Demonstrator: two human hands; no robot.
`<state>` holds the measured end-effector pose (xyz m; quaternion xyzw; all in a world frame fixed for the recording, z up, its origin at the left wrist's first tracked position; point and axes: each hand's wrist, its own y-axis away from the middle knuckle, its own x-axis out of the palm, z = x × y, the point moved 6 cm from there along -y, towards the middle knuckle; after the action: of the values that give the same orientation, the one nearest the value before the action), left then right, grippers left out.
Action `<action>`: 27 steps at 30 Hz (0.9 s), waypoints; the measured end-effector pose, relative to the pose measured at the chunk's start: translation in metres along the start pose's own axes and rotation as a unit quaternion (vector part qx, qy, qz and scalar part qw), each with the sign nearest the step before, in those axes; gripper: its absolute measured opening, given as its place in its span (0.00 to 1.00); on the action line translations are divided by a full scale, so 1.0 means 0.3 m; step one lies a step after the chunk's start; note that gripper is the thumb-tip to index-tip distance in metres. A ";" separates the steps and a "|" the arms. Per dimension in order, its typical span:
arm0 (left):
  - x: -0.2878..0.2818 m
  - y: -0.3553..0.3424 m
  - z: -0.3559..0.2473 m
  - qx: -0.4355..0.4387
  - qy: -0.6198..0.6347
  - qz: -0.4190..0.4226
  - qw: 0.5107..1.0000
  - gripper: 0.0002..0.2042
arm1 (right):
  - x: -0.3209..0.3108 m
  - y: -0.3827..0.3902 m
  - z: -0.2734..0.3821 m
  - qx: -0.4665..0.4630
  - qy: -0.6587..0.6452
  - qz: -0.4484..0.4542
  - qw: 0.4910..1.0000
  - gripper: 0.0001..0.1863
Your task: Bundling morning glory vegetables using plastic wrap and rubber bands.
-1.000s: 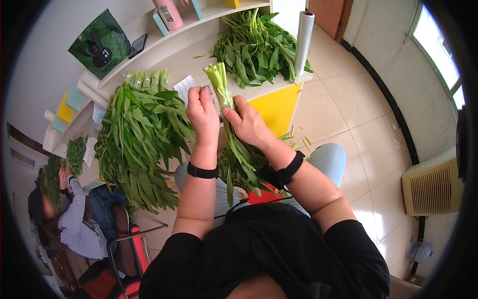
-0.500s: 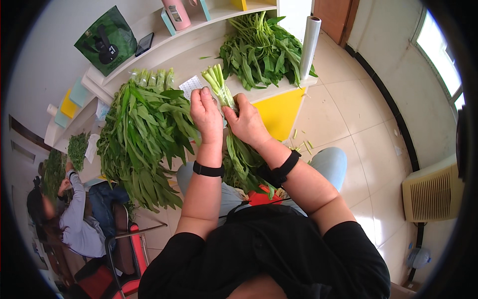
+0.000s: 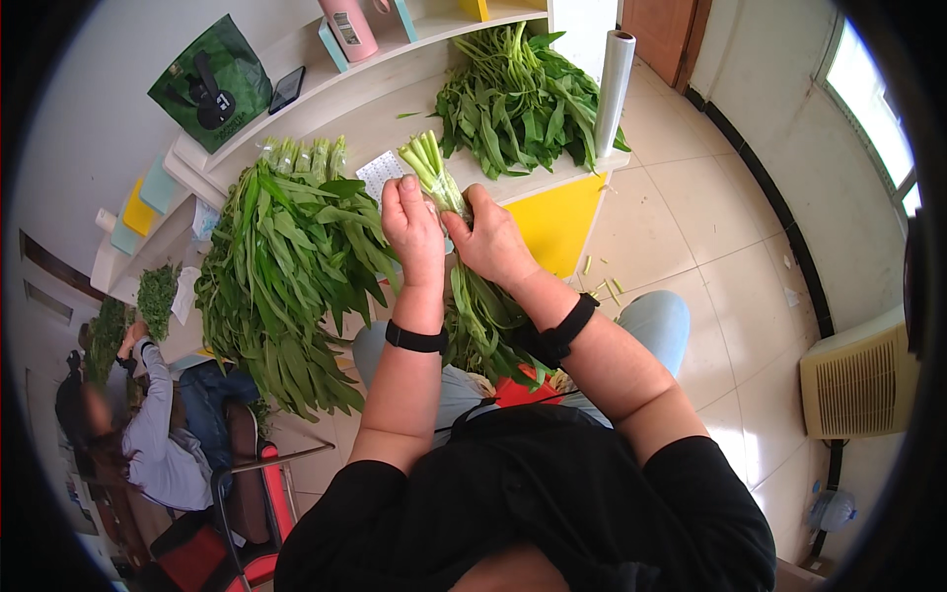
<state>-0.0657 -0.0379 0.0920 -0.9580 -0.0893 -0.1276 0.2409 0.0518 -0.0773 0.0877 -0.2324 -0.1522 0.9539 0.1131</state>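
Note:
In front of me is a bunch of water spinach (image 3: 462,301), its pale cut stems pointing up and away and its leaves hanging toward my lap. Clear plastic film (image 3: 449,197) shines around the stems. My right hand (image 3: 491,235) grips the bunch just below the film, thumb across it. Pressed against the left side of the stems is my left hand (image 3: 414,229), its fingers curled closed; what its fingertips pinch is partly hidden. Left of it lies a big heap of water spinach (image 3: 286,257) with several film-wrapped stem ends (image 3: 304,156).
Another pile of greens (image 3: 518,104) lies on the desk (image 3: 380,118), beside an upright roll of plastic film (image 3: 614,94). A green bag (image 3: 212,87), a phone (image 3: 286,89) and a pink bottle (image 3: 349,28) stand behind. At left sits a co-worker (image 3: 148,434) handling greens.
My hands stay almost in place around the bunch, with only a very slight shift. At left, the co-worker's hand has moved a little by the greens.

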 end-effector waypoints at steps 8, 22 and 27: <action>0.007 0.010 -0.004 0.041 -0.125 0.007 0.991 0.11 | -0.003 -0.006 -0.014 -0.003 0.039 0.002 0.999 0.16; 0.063 -0.006 -0.079 -0.083 -0.201 0.073 0.973 0.10 | -0.047 0.044 0.026 -0.086 0.187 -0.030 0.978 0.25; 0.066 -0.004 -0.069 -0.125 -0.190 0.072 0.971 0.09 | -0.044 0.047 0.021 -0.082 0.224 -0.025 0.971 0.30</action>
<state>-0.0512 -0.0447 0.1159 -0.9911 -0.0475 0.0643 0.1060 0.0582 -0.0957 0.0936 -0.4445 -0.2065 0.8589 0.1486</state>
